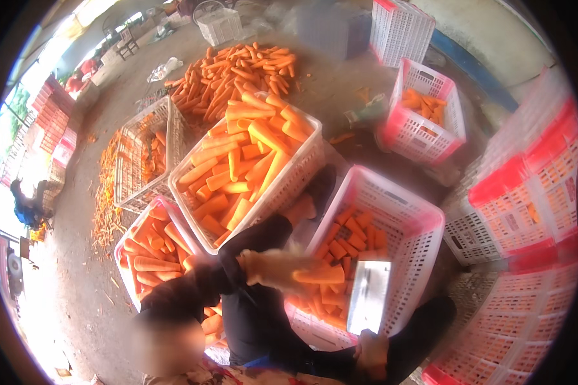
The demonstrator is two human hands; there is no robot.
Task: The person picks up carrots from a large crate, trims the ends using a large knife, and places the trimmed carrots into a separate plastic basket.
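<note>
My left hand point(274, 270), in a tan glove and blurred, grips a peeled carrot point(320, 275) over a pink-and-white plastic crate point(416, 204). Cut carrot chunks point(349, 240) cover much of the bottom of that crate, which stands between my legs. In my right hand point(373, 355) is the handle of a cleaver; its broad, bright blade point(370, 296) is over the crate, just right of the held carrot. The carrot's tip and the blade appear apart. My left fingers are partly smeared by motion.
A white crate point(314, 137) heaped with peeled carrots stands ahead, beside another carrot-filled crate point(120, 248). A carrot pile point(241, 72) and peelings point(107, 192) lie on the floor. Stacked crates point(505, 183) line the right side; a crate with some carrots point(424, 139) stands farther off.
</note>
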